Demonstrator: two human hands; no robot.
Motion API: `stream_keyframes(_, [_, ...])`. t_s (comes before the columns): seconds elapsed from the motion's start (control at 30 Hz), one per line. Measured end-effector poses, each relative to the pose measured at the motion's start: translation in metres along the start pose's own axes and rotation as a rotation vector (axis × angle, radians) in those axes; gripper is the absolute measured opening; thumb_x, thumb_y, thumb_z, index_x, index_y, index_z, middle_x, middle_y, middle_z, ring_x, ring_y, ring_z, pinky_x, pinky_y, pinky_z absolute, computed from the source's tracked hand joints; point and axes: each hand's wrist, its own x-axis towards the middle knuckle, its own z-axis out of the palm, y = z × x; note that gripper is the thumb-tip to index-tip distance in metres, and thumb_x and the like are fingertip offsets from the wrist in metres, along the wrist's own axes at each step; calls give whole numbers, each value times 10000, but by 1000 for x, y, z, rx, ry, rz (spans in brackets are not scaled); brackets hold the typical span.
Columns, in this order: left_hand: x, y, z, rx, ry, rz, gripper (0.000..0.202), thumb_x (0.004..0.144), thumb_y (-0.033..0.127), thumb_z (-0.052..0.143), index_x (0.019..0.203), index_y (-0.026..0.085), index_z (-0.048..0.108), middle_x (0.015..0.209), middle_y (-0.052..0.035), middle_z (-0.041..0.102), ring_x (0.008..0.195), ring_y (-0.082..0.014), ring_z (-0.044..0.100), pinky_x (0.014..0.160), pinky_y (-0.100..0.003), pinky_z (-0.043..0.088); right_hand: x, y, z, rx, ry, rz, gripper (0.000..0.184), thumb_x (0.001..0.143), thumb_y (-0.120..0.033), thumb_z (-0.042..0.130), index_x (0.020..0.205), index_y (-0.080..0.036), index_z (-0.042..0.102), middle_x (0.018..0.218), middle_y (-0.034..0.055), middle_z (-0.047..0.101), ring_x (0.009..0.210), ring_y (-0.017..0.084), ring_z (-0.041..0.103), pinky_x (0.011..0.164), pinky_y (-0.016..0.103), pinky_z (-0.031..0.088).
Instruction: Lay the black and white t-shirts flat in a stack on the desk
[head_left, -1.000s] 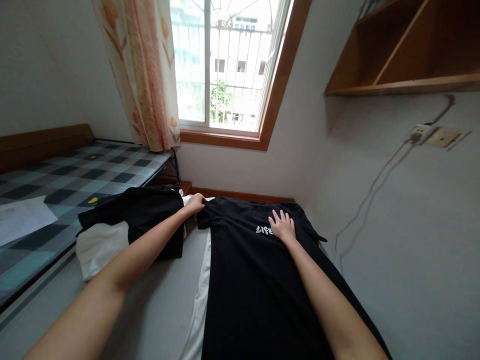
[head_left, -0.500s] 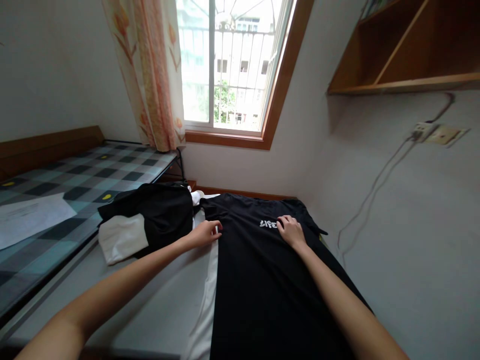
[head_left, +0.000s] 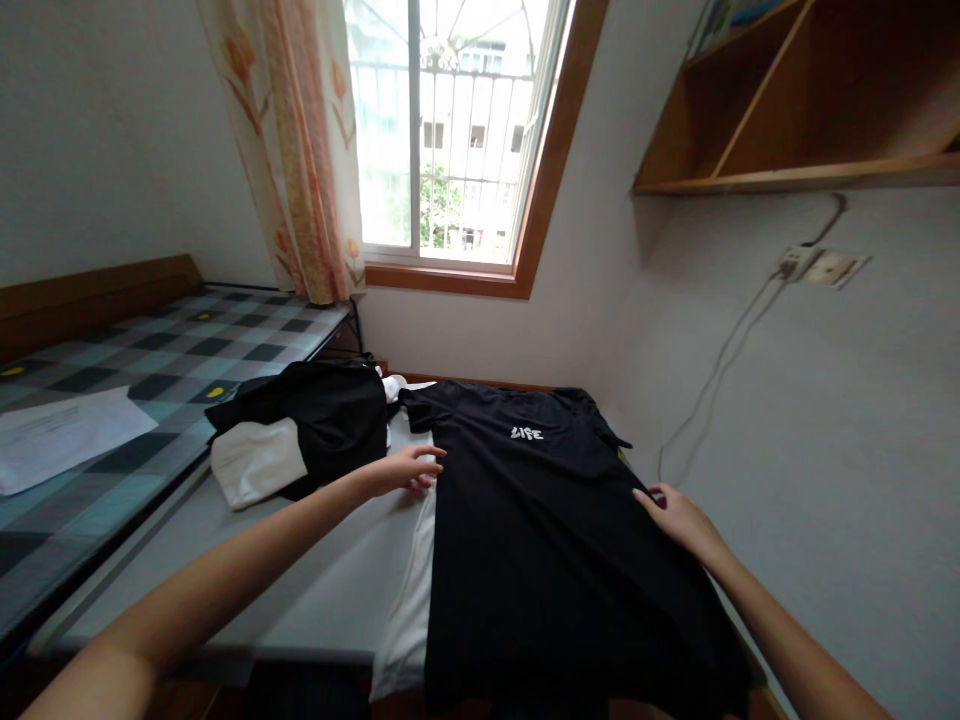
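A black T-shirt [head_left: 517, 560] with white lettering across its upper part lies spread over a light table, its lower end at the near edge. White fabric [head_left: 411, 590] shows along its left side. My left hand [head_left: 409, 470] is at the shirt's left edge, just below the sleeve, fingers apart and holding nothing. At the opposite side edge, my right hand [head_left: 675, 515] has its thumb and fingers closed on the black cloth; part of its fingers is hidden.
Left of the shirt lies a heap of black clothing [head_left: 337, 425] with a white piece [head_left: 259, 462]. A bed with a checked cover [head_left: 247, 335] and a paper sheet [head_left: 71, 435] is further left. A wall with a cable [head_left: 709, 390] borders the right; wooden shelves [head_left: 750, 180] hang above.
My right hand has moved from the lettering outward to the shirt's right edge, uncovering the print. My left hand stays by the left edge, its fingers straighter. The view has shifted slightly.
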Motion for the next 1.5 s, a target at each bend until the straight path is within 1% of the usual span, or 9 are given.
stream_keyframes(0.2, [-7, 5, 8, -74, -76, -3, 535, 718, 317, 732, 1220, 209, 584, 870, -16, 609, 706, -108, 603, 617, -221, 431, -31, 21, -5, 58, -87, 40, 368, 798, -501, 524, 884, -173, 667, 765, 102, 684, 743, 261, 671, 670, 334, 500])
stream_keyframes(0.57, [-30, -4, 33, 199, -305, -22, 530, 738, 423, 709, 1209, 193, 629, 689, 3, 601, 628, -133, 590, 586, -246, 437, -63, 9, -7, -108, 125, -6, 262, 841, -430, 494, 872, -205, 625, 924, 98, 600, 779, 233, 641, 660, 316, 464])
stream_keyframes(0.7, [-46, -18, 48, 251, -387, 79, 412, 722, 432, 745, 1050, 183, 728, 705, 12, 597, 585, -83, 524, 558, -204, 410, -62, 13, -12, -142, 27, 56, 338, 845, -527, 494, 742, -216, 578, 794, 93, 645, 756, 257, 652, 634, 324, 443])
stream_keyframes(0.83, [-65, -32, 61, 222, -506, -9, 430, 722, 443, 757, 1083, 210, 727, 679, 15, 605, 551, -84, 549, 493, -181, 391, -69, 18, -16, -172, -68, 71, 368, 858, -550, 467, 695, -232, 551, 694, 98, 661, 702, 283, 659, 583, 332, 410])
stream_keyframes(0.97, [-73, -38, 71, 213, -480, -50, 474, 661, 375, 816, 1093, 202, 723, 562, 43, 550, 458, -80, 525, 416, -167, 353, -72, 11, -19, -151, 10, 38, 312, 878, -473, 412, 708, -236, 522, 746, 108, 673, 731, 291, 663, 605, 342, 421])
stream_keyframes(1.07, [-78, -34, 74, 20, -431, 19, 535, 619, 319, 850, 1117, 188, 704, 642, 32, 595, 546, -88, 569, 532, -190, 471, -69, 4, -26, 93, 43, 6, 316, 882, -440, 337, 697, -234, 488, 722, 96, 661, 755, 262, 659, 668, 333, 467])
stream_keyframes(1.23, [-89, -32, 77, -286, -415, 88, 789, 609, 245, 865, 1326, 235, 537, 867, -19, 662, 694, -127, 640, 658, -248, 535, -74, 10, -32, 519, -238, 73, 456, 828, -590, 405, 985, -193, 565, 888, 118, 707, 882, 275, 672, 705, 339, 536])
stream_keyframes(1.37, [-100, -32, 80, -314, -427, 14, 950, 605, 149, 842, 1435, 269, 394, 809, -1, 649, 634, -140, 650, 555, -232, 534, -87, 19, -42, 569, -390, -168, 946, 557, -562, 750, 1365, -182, 437, 1336, 165, 566, 1251, 331, 517, 975, 395, 479])
stream_keyframes(1.5, [-115, -24, 72, -411, -393, 20, 900, 616, 80, 782, 1420, 269, 425, 951, -22, 645, 625, -115, 653, 513, -211, 542, -94, 17, -67, 659, -422, -225, 745, 721, -547, 663, 1377, -243, 485, 1433, 108, 493, 1297, 293, 479, 1048, 388, 426])
